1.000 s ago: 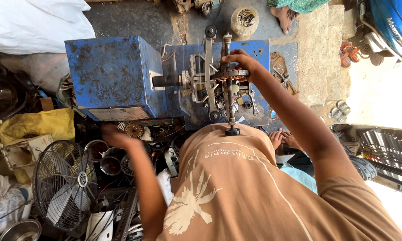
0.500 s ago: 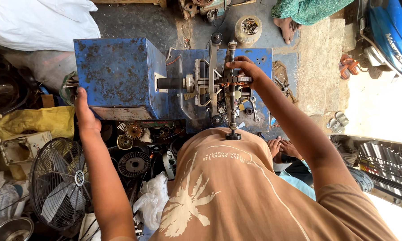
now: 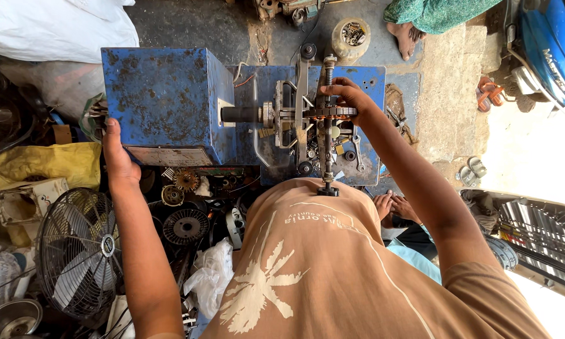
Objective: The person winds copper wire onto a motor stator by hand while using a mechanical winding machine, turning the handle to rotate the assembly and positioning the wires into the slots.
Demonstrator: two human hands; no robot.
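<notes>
A worn blue metal machine stands in front of me, with a shaft running from its box to a winding frame. My right hand grips the copper-wound part clamped on that frame, next to an upright threaded rod. My left hand rests against the left side of the blue box, near a small handle; whether its fingers hold the handle is hidden. My tan shirt fills the lower middle.
A table fan lies at the lower left beside several motor parts and coils. A yellow bag and white sack sit on the left. Another person's feet show under the machine's right side. A blue vehicle stands at upper right.
My left hand has risen from the parts pile below the machine to the left side of the blue box. My right hand has stayed on the wound part.
</notes>
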